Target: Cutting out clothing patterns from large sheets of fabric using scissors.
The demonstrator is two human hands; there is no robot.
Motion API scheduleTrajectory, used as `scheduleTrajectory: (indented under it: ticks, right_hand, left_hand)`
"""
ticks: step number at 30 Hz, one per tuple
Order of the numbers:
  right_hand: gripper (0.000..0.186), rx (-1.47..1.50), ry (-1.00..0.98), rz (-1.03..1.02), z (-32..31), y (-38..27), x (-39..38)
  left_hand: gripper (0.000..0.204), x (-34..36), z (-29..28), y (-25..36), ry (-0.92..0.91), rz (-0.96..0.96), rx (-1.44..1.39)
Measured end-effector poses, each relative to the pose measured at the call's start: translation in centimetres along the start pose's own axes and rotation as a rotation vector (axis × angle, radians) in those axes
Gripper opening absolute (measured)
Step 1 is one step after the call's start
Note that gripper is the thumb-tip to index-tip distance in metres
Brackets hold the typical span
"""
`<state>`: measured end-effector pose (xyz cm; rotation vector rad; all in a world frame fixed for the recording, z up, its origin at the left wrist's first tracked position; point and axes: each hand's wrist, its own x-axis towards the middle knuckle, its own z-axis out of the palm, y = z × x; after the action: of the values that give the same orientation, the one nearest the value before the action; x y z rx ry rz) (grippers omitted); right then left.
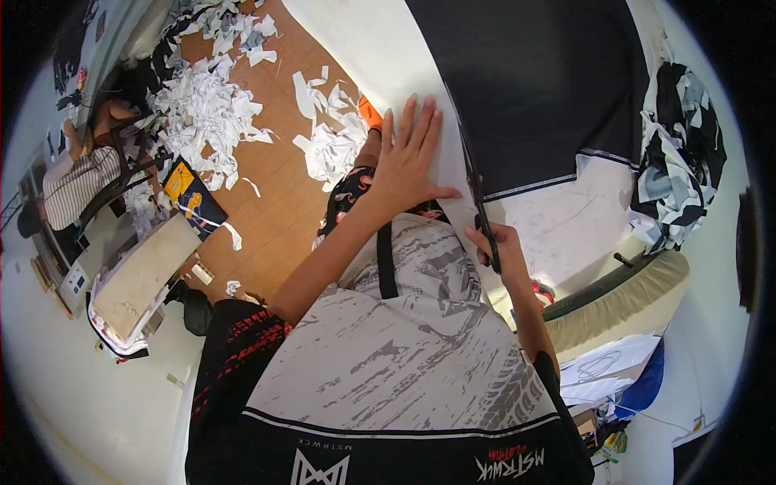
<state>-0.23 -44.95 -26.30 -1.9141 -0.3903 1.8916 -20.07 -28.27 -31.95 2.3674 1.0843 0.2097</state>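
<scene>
My left hand (411,158) lies flat with fingers spread, palm down on a white strip of material (372,40) along the left side of the work surface. In my right hand (504,246) I grip a pair of large dark scissors (475,190). Their long blades point away from me, along the line where the white strip meets a big black cloth (541,97). I cannot tell how far apart the blades are. A narrow pale border runs along the near edge of the black cloth, which has a notch at its right.
White scraps (206,109) are heaped on the brown floor (283,153). Black and white offcuts (675,162) bunch at the table's right. A beige padded piece (622,303) is at near right. Another person (81,186) in stripes sits far left, near a beige-topped table (133,279).
</scene>
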Motion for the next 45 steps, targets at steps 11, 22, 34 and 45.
scheduleTrajectory:
  ticks: [11,22,34,45]
  right_hand:
    - [0.040,-0.052,-0.034,-0.048,-0.4,-2.7,0.6]
    - [0.041,-0.034,0.017,0.003,0.0,-2.6,1.8]
    - [0.039,-0.030,0.013,-0.045,0.4,-5.5,3.5]
    - [0.041,0.100,-0.022,-0.072,1.2,-9.8,5.4]
  left_hand:
    - [0.137,-0.4,-0.5,1.6,-0.001,-0.011,-0.002]
    - [0.100,0.8,-3.3,1.3,0.026,0.078,0.041]
    - [0.069,3.1,-5.8,-0.6,-0.046,0.116,-0.162]
    - [0.058,3.9,-6.6,-1.9,-0.079,0.160,-0.332]
